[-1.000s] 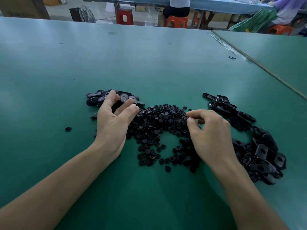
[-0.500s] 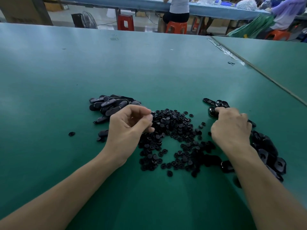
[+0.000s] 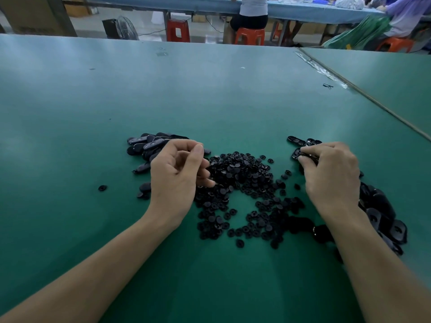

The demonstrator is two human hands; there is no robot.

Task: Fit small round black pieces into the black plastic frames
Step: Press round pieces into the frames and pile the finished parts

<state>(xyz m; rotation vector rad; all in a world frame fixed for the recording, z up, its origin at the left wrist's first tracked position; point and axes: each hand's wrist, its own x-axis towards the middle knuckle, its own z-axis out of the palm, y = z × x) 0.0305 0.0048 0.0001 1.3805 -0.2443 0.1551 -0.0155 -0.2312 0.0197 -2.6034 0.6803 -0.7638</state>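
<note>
Round pieces (image 3: pixel 238 176) lie heaped. Right hand (image 3: pixel 331 176) still grips a frame (image 3: pixel 295 154); I cannot tell if the curled left hand (image 3: pixel 177 173) holds anything.

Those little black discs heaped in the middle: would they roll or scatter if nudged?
The discs probably scatter easily: strays lie apart on the smooth table. Lying flat, they seem unlikely to roll. Likely light, being small.

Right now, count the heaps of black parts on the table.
3: one frame heap behind the left hand; the round pieces between the hands; another frame heap under and beside the right hand. Parts beneath the hands may be hidden.
</note>
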